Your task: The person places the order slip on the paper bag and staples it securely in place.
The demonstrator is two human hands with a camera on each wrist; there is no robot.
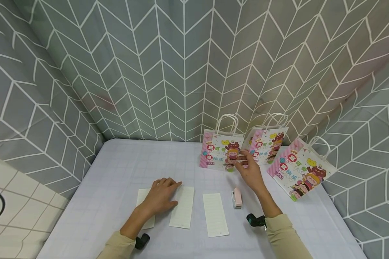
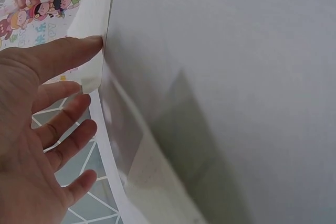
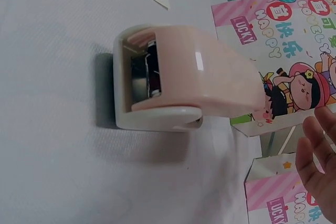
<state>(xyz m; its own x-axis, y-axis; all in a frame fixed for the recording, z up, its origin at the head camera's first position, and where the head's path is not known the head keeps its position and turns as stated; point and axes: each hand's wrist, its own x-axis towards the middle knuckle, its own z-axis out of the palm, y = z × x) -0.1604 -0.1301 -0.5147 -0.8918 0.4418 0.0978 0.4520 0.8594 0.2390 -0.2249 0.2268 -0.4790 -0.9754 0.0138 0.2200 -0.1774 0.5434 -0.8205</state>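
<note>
Left hand (image 1: 160, 197), right hand (image 1: 251, 173): fingers apart. Bag (image 1: 220, 151), worktop (image 1: 129, 158) far edge: probably light, creases easily; best held by handles (image 1: 218, 124).

Head view: moderate, diffuse illumination. The pale surface (image 1: 116, 169) registers brighter than the patterned curtain (image 1: 168, 79), whose lines fan and stretch toward the side edges, consistent with wide-angle distortion. Shadows are faint and soft-edged. Large print on the bags (image 1: 209, 149) is legible; fine marks on the paper slips (image 1: 215, 216) are unresolved. Left wrist view: dimmer, grey cast, low contrast; the foreground paper is soft, with a broad, pointed shadow to its right. Right wrist view: subdued light; the pink stapler (image 3: 181, 61) carries a small highlight, with blurred shadows at left and below.
</note>
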